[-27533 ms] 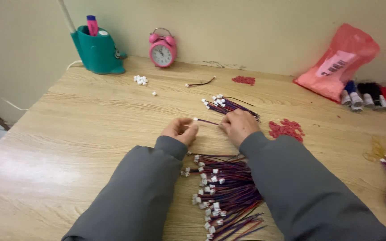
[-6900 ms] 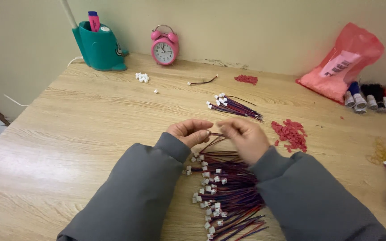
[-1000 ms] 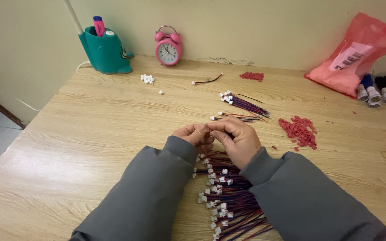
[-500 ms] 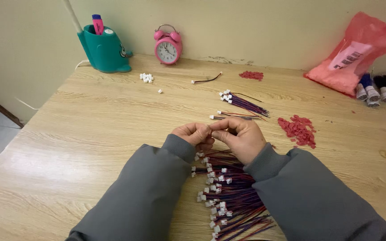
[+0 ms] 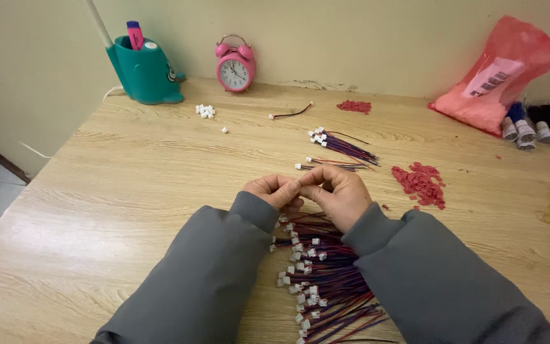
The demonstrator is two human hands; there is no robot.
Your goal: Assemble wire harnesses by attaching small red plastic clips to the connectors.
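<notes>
Bare wooden tabletop (image 5: 128, 191) stretched wide toward its left edge. Left hand (image 5: 277, 191) and right hand (image 5: 335, 194) met fingertip to fingertip, pinched closed, directly above the wire bundle (image 5: 323, 280); whatever they pinched stayed hidden.

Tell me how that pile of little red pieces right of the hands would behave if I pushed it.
The red pieces lie as a loose, uneven heap on the wooden table, so a push would probably scatter them. They look tiny and light; strays already sit apart, so some would likely skitter off.
</notes>
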